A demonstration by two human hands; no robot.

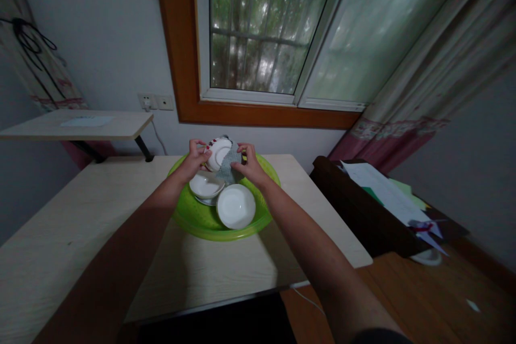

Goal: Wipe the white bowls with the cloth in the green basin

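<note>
Two hands full at the moment. Left hand (195, 158): thumb and fingers clamped on the edge of a patterned bowl (217, 152), white with red and dark marks near the rim, tipped up so its foot ring shows. Right hand (250, 164): fingers closed on a grey cloth (229, 166) that lies up against the right part of that bowl. Can't tell how much of the cloth is tucked behind it.

So the bowl's up over the far half of a big green basin (226, 235). Down in the basin, nearer me, I've got a white bowl on the left (206, 185) sitting on another white dish (208, 201), mostly hidden, and a white bowl on the right (236, 206) just beside them, open side up.

Basin's on a pale wood table (100, 220). Off to the left there's a small raised shelf (80, 124) with a sheet on it, wall sockets (156, 102) behind. Window (262, 27) straight ahead, and to the right some papers (379, 193) on dark furniture (342, 209).
</note>
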